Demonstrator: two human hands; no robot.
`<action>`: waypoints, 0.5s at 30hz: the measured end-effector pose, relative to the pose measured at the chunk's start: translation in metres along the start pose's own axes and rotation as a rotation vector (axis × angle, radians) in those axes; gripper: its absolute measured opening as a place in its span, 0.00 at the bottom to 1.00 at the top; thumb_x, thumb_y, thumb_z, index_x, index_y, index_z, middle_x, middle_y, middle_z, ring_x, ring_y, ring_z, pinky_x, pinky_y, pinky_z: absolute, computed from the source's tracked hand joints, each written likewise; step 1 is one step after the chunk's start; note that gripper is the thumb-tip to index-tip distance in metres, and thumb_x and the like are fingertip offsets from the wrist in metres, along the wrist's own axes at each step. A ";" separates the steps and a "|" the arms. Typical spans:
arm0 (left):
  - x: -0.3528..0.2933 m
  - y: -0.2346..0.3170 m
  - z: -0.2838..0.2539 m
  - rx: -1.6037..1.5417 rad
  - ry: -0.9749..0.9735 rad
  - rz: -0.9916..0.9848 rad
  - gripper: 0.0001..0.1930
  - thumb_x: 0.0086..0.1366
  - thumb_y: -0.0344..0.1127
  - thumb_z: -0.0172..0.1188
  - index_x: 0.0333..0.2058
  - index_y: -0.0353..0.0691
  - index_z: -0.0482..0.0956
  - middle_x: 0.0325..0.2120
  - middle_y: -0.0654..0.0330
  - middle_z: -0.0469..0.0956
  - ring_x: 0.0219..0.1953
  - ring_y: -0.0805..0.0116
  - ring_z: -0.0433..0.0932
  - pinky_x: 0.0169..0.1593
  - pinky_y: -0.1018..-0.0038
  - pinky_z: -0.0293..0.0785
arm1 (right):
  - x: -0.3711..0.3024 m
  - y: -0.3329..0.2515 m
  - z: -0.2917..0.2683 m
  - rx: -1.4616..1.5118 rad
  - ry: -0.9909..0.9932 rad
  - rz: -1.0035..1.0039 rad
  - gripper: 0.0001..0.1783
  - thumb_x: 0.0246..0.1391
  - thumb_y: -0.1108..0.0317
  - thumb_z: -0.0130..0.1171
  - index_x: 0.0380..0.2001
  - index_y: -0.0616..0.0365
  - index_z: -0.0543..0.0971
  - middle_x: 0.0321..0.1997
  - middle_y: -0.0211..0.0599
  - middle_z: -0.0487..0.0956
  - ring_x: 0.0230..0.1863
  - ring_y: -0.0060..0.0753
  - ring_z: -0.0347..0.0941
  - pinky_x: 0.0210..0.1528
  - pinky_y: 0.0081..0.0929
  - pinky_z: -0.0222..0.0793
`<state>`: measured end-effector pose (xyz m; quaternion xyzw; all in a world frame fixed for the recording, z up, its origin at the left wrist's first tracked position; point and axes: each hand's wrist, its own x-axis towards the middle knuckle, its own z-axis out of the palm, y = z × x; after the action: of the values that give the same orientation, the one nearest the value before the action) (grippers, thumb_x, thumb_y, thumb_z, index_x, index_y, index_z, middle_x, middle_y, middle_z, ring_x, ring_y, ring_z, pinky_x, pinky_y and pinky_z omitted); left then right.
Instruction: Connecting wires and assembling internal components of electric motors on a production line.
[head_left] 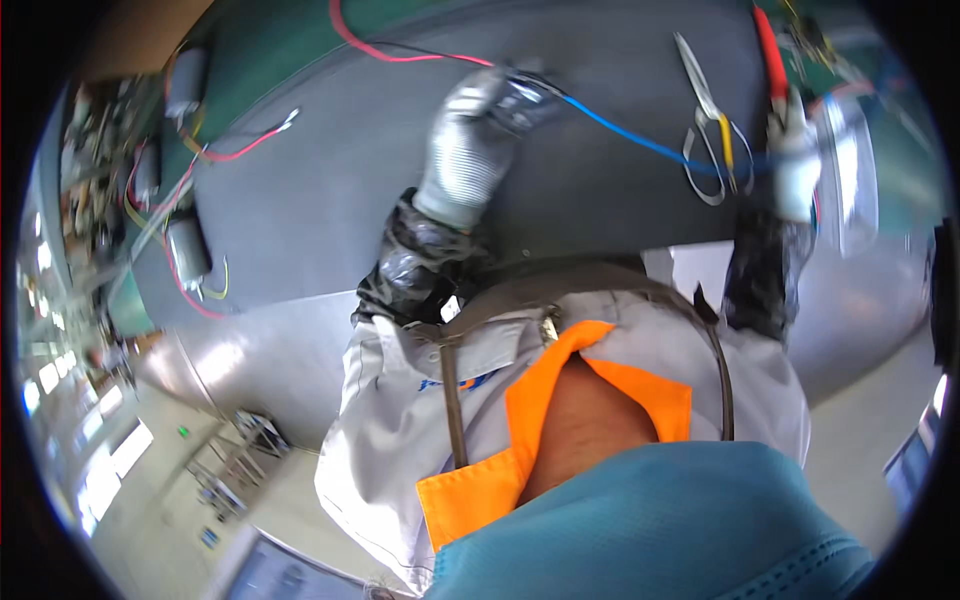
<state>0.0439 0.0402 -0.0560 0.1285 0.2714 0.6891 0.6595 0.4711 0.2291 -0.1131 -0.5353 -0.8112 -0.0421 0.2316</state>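
Observation:
My left hand (472, 140), in a grey-white glove with dark fingertips, is closed on wires above the dark mat. A red wire (425, 57) and a thin black one run from it to the upper left. A blue wire (625, 132) leads from its fingers toward the right. My right hand (796, 165), also gloved, is blurred at the mat's right side, against the lower end of a red-handled tool (770, 52); its fingers are too smeared to read. Beside it lie metal scissors (698, 85), with a small yellow-handled tool (727, 140) across their finger loops.
At the left, several cylindrical grey motors (188, 250) with red and yellow wires lie on the dark mat (330, 190). A clear plastic bag or tray (850, 180) is right of my right hand. More blurred wires and parts are at the upper right. The metallic table front (270, 345) curves near my body.

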 end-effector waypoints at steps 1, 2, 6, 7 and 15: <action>0.000 -0.002 -0.003 0.009 0.020 0.024 0.14 0.72 0.33 0.52 0.48 0.29 0.78 0.46 0.47 0.82 0.48 0.56 0.83 0.61 0.49 0.76 | 0.007 -0.019 -0.002 -0.044 -0.127 0.168 0.29 0.61 0.66 0.62 0.66 0.49 0.74 0.51 0.49 0.84 0.43 0.43 0.83 0.47 0.39 0.78; -0.001 -0.002 -0.003 0.011 0.018 0.036 0.13 0.72 0.33 0.52 0.48 0.29 0.78 0.46 0.47 0.83 0.47 0.57 0.83 0.60 0.52 0.77 | 0.019 -0.044 -0.002 0.306 -0.101 0.176 0.30 0.62 0.69 0.61 0.68 0.53 0.71 0.54 0.44 0.83 0.44 0.35 0.82 0.49 0.33 0.77; -0.011 0.003 -0.005 0.059 0.029 0.093 0.17 0.76 0.36 0.50 0.51 0.26 0.76 0.48 0.43 0.81 0.51 0.53 0.82 0.61 0.55 0.76 | 0.084 -0.159 -0.017 1.203 -0.498 0.333 0.32 0.60 0.81 0.60 0.68 0.63 0.70 0.61 0.33 0.78 0.55 0.20 0.75 0.58 0.16 0.70; -0.007 0.002 -0.002 0.077 -0.007 0.071 0.19 0.77 0.37 0.49 0.53 0.24 0.75 0.51 0.39 0.80 0.56 0.46 0.80 0.65 0.49 0.73 | 0.099 -0.175 -0.030 1.142 -0.573 0.329 0.32 0.59 0.81 0.60 0.68 0.64 0.70 0.62 0.35 0.78 0.57 0.22 0.74 0.60 0.18 0.69; -0.004 0.012 0.001 0.130 -0.028 0.081 0.20 0.77 0.37 0.49 0.55 0.25 0.74 0.52 0.41 0.79 0.57 0.48 0.79 0.65 0.51 0.72 | 0.181 -0.223 0.036 1.141 -0.877 -0.103 0.37 0.51 0.78 0.59 0.68 0.63 0.71 0.56 0.37 0.79 0.47 0.26 0.77 0.50 0.21 0.72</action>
<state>0.0344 0.0366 -0.0482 0.1915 0.3007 0.6942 0.6253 0.2031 0.2993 -0.0288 -0.2595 -0.7493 0.5962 0.1258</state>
